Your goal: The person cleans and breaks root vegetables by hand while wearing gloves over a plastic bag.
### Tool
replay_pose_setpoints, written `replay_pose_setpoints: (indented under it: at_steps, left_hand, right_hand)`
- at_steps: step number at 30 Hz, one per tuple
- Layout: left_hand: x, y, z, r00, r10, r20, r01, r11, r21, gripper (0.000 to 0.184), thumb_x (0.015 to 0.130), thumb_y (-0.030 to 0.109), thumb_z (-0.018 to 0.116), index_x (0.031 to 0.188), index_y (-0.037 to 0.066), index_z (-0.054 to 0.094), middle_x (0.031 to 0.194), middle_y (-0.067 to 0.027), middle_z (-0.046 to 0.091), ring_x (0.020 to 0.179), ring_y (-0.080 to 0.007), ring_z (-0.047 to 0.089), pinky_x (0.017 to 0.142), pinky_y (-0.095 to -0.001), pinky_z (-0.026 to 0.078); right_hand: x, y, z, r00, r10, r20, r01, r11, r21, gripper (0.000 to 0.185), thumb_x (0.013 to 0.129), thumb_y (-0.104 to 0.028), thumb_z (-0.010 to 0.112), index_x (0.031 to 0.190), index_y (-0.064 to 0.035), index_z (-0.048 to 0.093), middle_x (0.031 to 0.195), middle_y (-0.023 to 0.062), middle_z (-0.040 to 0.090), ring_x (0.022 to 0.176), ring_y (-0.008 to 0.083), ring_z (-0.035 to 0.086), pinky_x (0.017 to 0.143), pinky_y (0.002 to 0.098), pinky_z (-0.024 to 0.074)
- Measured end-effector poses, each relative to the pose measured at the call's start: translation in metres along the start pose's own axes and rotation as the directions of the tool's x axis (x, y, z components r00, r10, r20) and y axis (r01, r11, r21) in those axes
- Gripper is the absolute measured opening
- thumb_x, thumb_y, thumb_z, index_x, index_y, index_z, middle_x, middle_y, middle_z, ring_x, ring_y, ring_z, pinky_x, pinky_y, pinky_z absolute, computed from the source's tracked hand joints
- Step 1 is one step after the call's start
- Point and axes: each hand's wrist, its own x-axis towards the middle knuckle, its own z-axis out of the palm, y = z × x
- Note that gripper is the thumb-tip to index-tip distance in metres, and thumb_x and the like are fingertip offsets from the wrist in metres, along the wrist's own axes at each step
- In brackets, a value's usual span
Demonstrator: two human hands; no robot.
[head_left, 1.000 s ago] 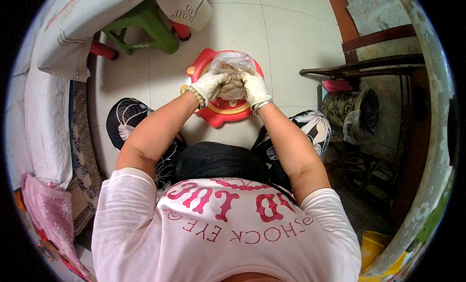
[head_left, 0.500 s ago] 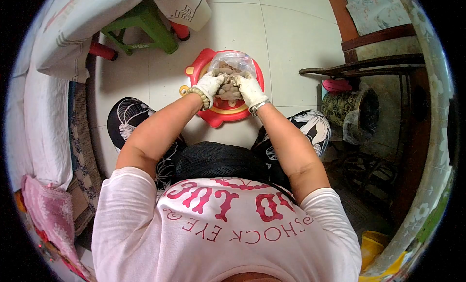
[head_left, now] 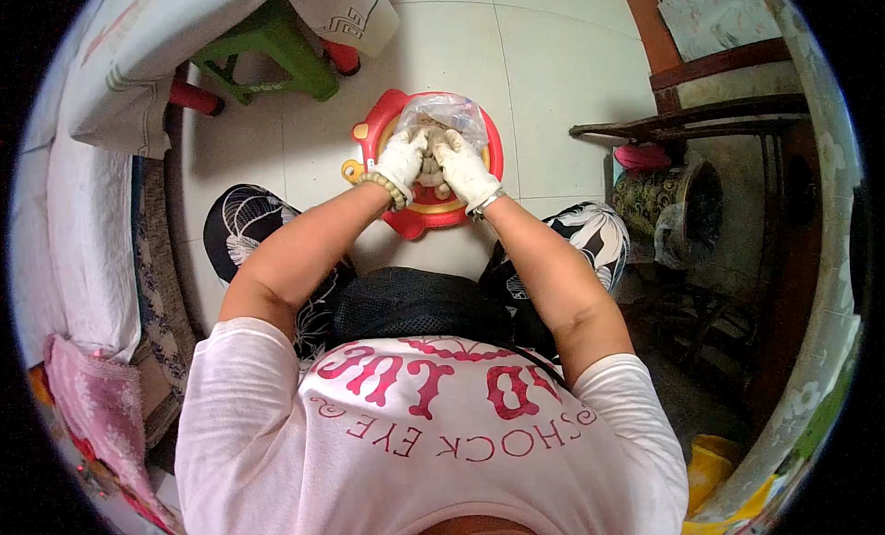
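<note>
A clear plastic bag (head_left: pixel 464 117) with brown lumpy contents lies over a red and yellow round stool (head_left: pixel 494 146) on the floor. My left hand (head_left: pixel 404 157), in a soiled white glove with a beaded bracelet at the wrist, is closed at the left of the bag's opening. My right hand (head_left: pixel 461 168), gloved too and with a bangle, is closed at the right, close beside the left. Pale brown lumps (head_left: pixel 430 174) show between the hands. What exactly the fingertips pinch is too small to tell.
A green stool (head_left: pixel 290 56) stands at the upper left beside a cloth-covered table (head_left: pixel 184 19). At the right are a dark wooden chair frame (head_left: pixel 691 125) and a patterned round container (head_left: pixel 650 203). My knees flank the red stool.
Both gloved hands have come closer together over the stool, the right one moving left and the left one slightly right. The bag's top now stands more open beyond them.
</note>
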Motion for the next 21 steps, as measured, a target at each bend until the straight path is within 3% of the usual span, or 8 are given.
replay_pose_setpoints:
  at_steps: [2,5,6,11,13,16,18,21]
  left_hand:
    - [-0.010,0.019,0.005,1.000,-0.008,0.017,0.008,0.999,-0.031,0.035,0.094,0.022,0.044,0.122,0.003,0.047,0.106,-0.0105,0.060,0.092,-0.0187,0.060,0.076,-0.0320,0.052]
    - [-0.001,0.011,0.000,0.996,0.023,0.086,-0.020,0.999,-0.043,0.036,0.094,0.022,0.045,0.125,0.003,0.045,0.109,-0.0096,0.058,0.095,-0.0174,0.059,0.080,-0.0298,0.050]
    - [-0.002,0.011,0.000,0.994,0.008,0.108,0.003,0.995,-0.101,0.036,0.094,0.022,0.045,0.125,0.003,0.044,0.110,-0.0097,0.058,0.095,-0.0174,0.058,0.081,-0.0296,0.050]
    - [0.003,0.012,-0.001,0.982,-0.015,0.190,0.037,0.993,-0.111,0.038,0.093,0.021,0.046,0.127,0.004,0.043,0.106,-0.0078,0.059,0.086,-0.0145,0.059,0.074,-0.0265,0.051]
    - [0.005,0.010,0.002,0.985,0.151,0.082,-0.154,0.987,0.038,0.037,0.092,0.019,0.048,0.126,0.004,0.044,0.097,-0.0048,0.059,0.073,-0.0102,0.057,0.060,-0.0225,0.048]
    - [-0.009,0.025,0.003,1.000,0.005,0.005,-0.006,0.979,0.206,0.035,0.091,0.018,0.050,0.123,0.004,0.047,0.095,-0.0039,0.059,0.071,-0.0102,0.057,0.059,-0.0222,0.048]
    - [-0.006,0.024,-0.004,0.999,-0.031,0.032,0.026,0.987,0.156,0.034,0.091,0.019,0.051,0.121,0.004,0.048,0.097,-0.0046,0.060,0.076,-0.0119,0.059,0.065,-0.0241,0.049]
    - [0.001,0.017,-0.009,0.996,-0.081,0.048,0.079,0.996,0.046,0.033,0.090,0.021,0.053,0.119,0.004,0.050,0.103,-0.0063,0.061,0.084,-0.0147,0.061,0.074,-0.0272,0.051]
  right_hand:
    - [-0.004,-0.007,0.001,0.998,0.035,-0.056,-0.022,0.976,0.217,0.022,0.095,-0.022,0.038,0.108,-0.0062,0.046,0.077,0.0071,0.060,0.051,0.0113,0.056,0.038,0.0244,0.0429]
    - [0.000,-0.003,-0.005,0.997,0.026,-0.076,-0.009,0.977,0.213,0.023,0.095,-0.022,0.038,0.110,-0.0064,0.047,0.076,0.0075,0.062,0.051,0.0124,0.058,0.040,0.0246,0.0456]
    - [-0.006,-0.013,-0.003,0.990,0.101,-0.098,-0.062,0.937,0.345,0.023,0.096,-0.022,0.037,0.109,-0.0068,0.048,0.074,0.0072,0.063,0.048,0.0124,0.057,0.041,0.0241,0.0451]
    - [-0.007,-0.014,-0.009,0.991,0.081,-0.111,-0.053,0.971,0.232,0.024,0.094,-0.020,0.042,0.110,-0.0057,0.052,0.085,0.0041,0.061,0.057,0.0094,0.056,0.048,0.0228,0.0471]
    - [-0.002,-0.010,-0.011,0.990,0.060,-0.130,-0.041,0.989,0.144,0.024,0.093,-0.020,0.044,0.110,-0.0059,0.052,0.084,0.0041,0.061,0.057,0.0093,0.056,0.048,0.0228,0.0467]
    - [-0.002,-0.009,-0.009,0.992,0.058,-0.114,-0.035,0.980,0.198,0.018,0.091,-0.020,0.050,0.105,-0.0077,0.050,0.072,0.0048,0.059,0.055,0.0130,0.059,0.048,0.0262,0.0509]
    - [-0.005,-0.012,-0.005,0.987,0.082,-0.138,-0.034,0.947,0.318,0.022,0.091,-0.019,0.051,0.107,-0.0051,0.054,0.084,0.0041,0.060,0.057,0.0095,0.054,0.050,0.0235,0.0465]
    - [-0.005,-0.015,-0.006,0.979,0.044,-0.199,0.007,0.969,0.247,0.023,0.090,-0.019,0.052,0.106,-0.0035,0.056,0.085,0.0056,0.061,0.063,0.0123,0.058,0.055,0.0252,0.0493]
